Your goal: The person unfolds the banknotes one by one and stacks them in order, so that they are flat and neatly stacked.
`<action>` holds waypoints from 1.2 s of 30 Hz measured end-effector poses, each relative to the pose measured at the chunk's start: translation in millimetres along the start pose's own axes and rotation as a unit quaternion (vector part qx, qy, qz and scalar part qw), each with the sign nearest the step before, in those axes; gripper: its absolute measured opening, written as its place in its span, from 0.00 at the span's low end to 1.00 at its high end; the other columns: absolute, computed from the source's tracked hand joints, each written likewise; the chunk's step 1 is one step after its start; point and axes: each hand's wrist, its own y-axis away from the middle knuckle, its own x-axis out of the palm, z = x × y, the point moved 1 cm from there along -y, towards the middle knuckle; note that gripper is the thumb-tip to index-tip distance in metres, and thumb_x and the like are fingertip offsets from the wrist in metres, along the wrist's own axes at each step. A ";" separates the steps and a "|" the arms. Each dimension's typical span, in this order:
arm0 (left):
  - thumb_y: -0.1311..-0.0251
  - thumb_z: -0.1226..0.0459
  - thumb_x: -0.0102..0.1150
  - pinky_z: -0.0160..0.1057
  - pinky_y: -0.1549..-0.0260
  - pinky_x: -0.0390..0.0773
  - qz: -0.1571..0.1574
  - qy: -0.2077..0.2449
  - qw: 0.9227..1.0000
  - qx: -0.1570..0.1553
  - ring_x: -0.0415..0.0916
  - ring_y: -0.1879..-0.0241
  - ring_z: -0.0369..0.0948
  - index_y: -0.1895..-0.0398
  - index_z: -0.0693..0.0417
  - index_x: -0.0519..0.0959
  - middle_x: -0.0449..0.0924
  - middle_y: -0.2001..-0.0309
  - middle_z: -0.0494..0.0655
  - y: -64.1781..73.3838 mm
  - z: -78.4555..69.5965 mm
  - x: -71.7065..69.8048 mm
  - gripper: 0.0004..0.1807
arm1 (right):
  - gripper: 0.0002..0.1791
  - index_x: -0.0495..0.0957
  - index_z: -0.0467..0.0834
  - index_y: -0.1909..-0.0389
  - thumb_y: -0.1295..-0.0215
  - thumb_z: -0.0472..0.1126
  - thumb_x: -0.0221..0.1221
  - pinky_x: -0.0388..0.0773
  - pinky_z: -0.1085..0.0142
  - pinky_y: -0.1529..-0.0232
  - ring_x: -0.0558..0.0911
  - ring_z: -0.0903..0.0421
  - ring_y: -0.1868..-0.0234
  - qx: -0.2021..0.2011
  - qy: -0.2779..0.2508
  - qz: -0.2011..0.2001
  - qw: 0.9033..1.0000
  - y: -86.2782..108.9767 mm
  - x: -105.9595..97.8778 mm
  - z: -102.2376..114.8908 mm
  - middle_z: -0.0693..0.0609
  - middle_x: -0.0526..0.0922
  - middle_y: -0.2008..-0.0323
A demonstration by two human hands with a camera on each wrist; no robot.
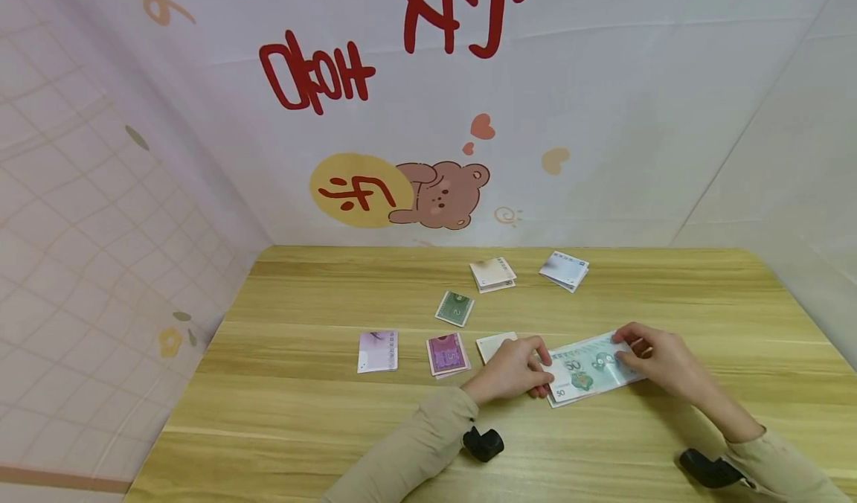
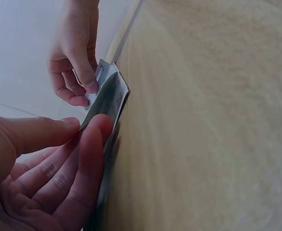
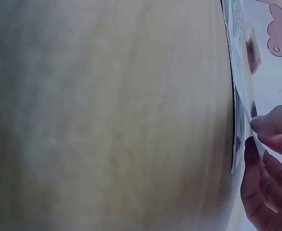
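A pale green play banknote marked 50 lies lengthwise between both hands at the front right of the table. Its left end is pinched by the left hand, thumb above. At the opposite end the right hand pinches the note between thumb and fingers. Under it another paper layer shows in the left wrist view, with a gap between the two; whether it is a second note I cannot tell. In the right wrist view the thin paper edge rises off the table to the right fingers.
Behind the left hand lies a partly covered pale note. To its left are a magenta note and a light purple note. Farther back sit a green note, a folded cream note and a folded bluish note. A printed wall cloth borders the table's far edge.
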 end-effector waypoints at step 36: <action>0.38 0.74 0.59 0.30 0.85 0.78 0.009 -0.026 1.000 -0.015 0.77 0.86 0.36 0.66 0.63 0.74 0.81 0.83 0.47 -0.4 -2.1 -2.2 0.03 | 0.12 0.78 0.38 0.66 0.49 0.31 0.70 0.64 0.69 0.74 0.67 0.56 0.70 0.034 0.022 0.027 0.999 -1.1 3.8 -1.6 0.47 0.71 0.67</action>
